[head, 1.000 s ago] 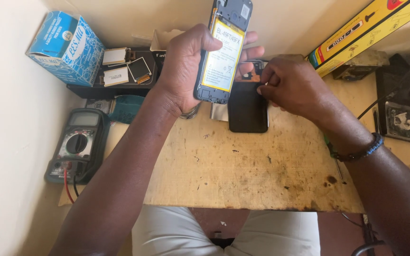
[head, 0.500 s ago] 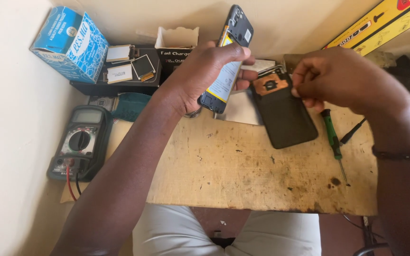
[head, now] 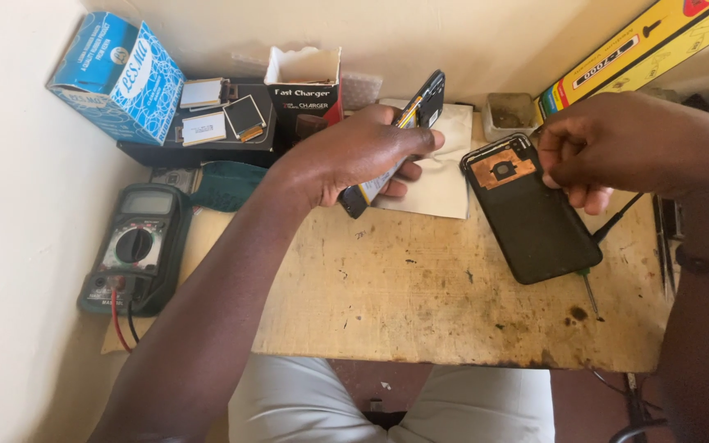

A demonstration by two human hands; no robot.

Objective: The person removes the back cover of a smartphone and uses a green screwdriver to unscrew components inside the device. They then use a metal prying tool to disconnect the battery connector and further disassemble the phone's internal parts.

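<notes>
head view: left hand (head: 346,156) has its grip closed round an opened phone (head: 400,139), tilted on edge above the white cloth (head: 441,164), likely so its inside faces the person; right hand (head: 609,148) pinches the top edge of the black back cover (head: 531,213), which lies inside-up on the counter (head: 420,303) over a screwdriver (head: 588,287); half a second earlier the phone stood more upright and the cover sat further left
</notes>
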